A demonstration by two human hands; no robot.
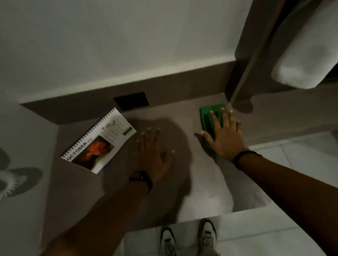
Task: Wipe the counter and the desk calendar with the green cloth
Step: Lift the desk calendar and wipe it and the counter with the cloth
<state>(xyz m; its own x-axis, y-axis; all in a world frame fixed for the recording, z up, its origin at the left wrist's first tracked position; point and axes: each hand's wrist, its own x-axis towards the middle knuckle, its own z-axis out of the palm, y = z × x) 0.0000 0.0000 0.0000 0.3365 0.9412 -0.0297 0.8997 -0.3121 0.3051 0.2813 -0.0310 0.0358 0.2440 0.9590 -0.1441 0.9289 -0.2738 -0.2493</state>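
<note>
Head view: green cloth point(212, 117) is pressed flat near the surface's point(204, 184) back edge under the right hand point(225, 138), grip spread; left hand point(155, 150) lies open, empty. Desk calendar point(99, 141), beside it, could be knocked over by a wide sweep.

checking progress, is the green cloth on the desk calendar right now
No, the right hand presses the green cloth flat on the counter, well apart from the desk calendar.

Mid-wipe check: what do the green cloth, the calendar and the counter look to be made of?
Green cloth: soft folded fabric, matte, with ridged folds; probably microfibre.
Calendar: paper or card pages on a wire spiral binding, printed photo.
Counter: smooth matte grey-brown slab, possibly laminate or stone; the dim light leaves it open.
</note>
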